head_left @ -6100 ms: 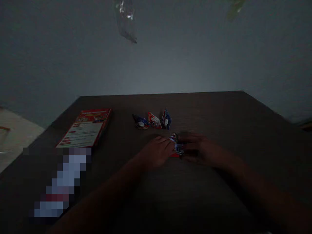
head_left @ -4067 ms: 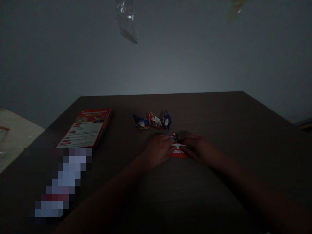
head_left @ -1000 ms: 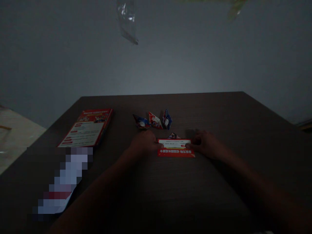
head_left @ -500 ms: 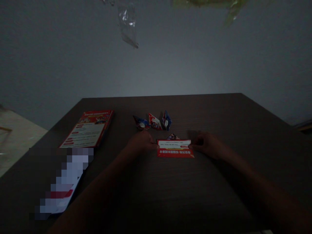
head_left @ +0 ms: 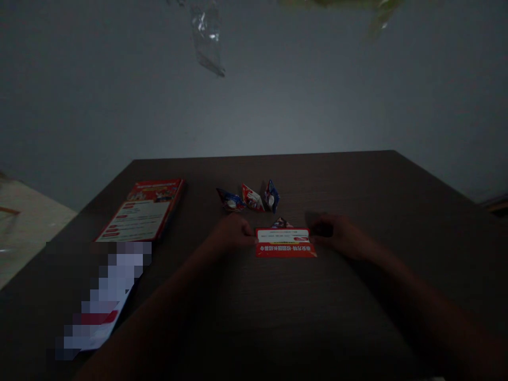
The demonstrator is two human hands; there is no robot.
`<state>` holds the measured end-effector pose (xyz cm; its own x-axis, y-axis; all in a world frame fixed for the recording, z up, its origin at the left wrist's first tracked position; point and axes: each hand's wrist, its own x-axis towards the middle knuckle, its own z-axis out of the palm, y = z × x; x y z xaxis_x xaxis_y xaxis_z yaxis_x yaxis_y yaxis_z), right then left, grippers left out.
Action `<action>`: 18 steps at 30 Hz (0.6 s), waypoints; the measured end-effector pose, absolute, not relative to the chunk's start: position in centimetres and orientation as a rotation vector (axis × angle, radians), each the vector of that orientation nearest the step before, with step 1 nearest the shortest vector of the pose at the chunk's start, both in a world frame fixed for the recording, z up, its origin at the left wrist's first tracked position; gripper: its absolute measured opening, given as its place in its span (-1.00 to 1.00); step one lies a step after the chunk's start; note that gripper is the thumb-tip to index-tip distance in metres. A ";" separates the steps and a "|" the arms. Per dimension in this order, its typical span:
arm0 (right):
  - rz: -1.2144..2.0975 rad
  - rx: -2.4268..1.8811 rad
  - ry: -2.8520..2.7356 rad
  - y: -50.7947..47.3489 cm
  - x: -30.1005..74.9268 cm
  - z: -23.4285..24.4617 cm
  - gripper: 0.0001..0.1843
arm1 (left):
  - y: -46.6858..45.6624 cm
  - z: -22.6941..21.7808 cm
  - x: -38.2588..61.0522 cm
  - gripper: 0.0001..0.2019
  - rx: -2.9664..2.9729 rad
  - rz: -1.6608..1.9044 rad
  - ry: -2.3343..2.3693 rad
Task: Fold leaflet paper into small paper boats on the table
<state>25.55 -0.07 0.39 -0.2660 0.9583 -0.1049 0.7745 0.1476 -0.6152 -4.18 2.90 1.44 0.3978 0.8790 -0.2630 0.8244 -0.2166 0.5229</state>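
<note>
Since the earlier frames, the left hand (head_left: 235, 231) and the right hand (head_left: 339, 235) have been spreading apart, each now pinching one end of the partly folded leaflet (head_left: 284, 250), which is lying on the table (head_left: 286, 307) with its dark tip pointing away. Farther off at the left, a printed stack (head_left: 138, 216) is lying flat, while beyond the leaflet three folded pieces (head_left: 253, 198) are standing, seemingly finished, this one apparently still needing shaping.
</note>
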 end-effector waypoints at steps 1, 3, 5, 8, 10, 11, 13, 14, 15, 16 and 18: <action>0.837 -1.655 -2.106 -0.1 25.4 0.4 -0.68 | 2.8 1.3 -4.2 -0.72 2.063 0.152 1.440; 0.837 -1.643 -2.094 -0.2 25.0 0.5 -0.66 | 2.4 1.2 -4.1 -0.73 2.087 0.221 1.430; 0.802 -1.640 -2.101 -0.3 24.6 0.6 -0.68 | 1.8 1.2 -3.8 -0.75 2.147 0.291 1.426; 0.783 -1.602 -2.088 -0.5 24.2 0.9 -0.74 | 0.7 1.1 -2.8 -0.81 2.267 0.413 1.450; 0.847 -1.561 -2.041 -0.7 24.2 0.9 -0.75 | 0.0 1.1 -2.2 -0.85 2.418 0.501 1.421; 0.893 -1.551 -2.001 -0.7 24.2 0.9 -0.74 | -0.3 1.1 -1.9 -0.86 2.488 0.542 1.391; 0.993 -1.547 -1.907 -0.8 24.2 0.9 -0.72 | -0.9 1.3 -1.4 -0.84 2.617 0.592 1.297; 1.041 -1.546 -1.860 -0.8 24.2 0.8 -0.71 | -1.1 1.4 -1.2 -0.80 2.675 0.614 1.240; 1.082 -1.539 -1.818 -0.8 24.2 0.8 -0.70 | -1.3 1.5 -1.1 -0.76 2.725 0.628 1.187; 1.114 -1.528 -1.784 -0.9 24.1 0.8 -0.69 | -1.4 1.6 -0.9 -0.71 2.767 0.644 1.139; 1.164 -1.511 -1.729 -0.9 24.0 0.9 -0.68 | -1.6 1.7 -0.7 -0.64 2.824 0.657 1.063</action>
<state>23.98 -0.89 0.88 -0.2082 0.9697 -0.1280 0.4834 -0.0118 -0.8753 -0.71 -1.61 1.66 0.6727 0.6403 0.3707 0.6177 -0.7618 0.1950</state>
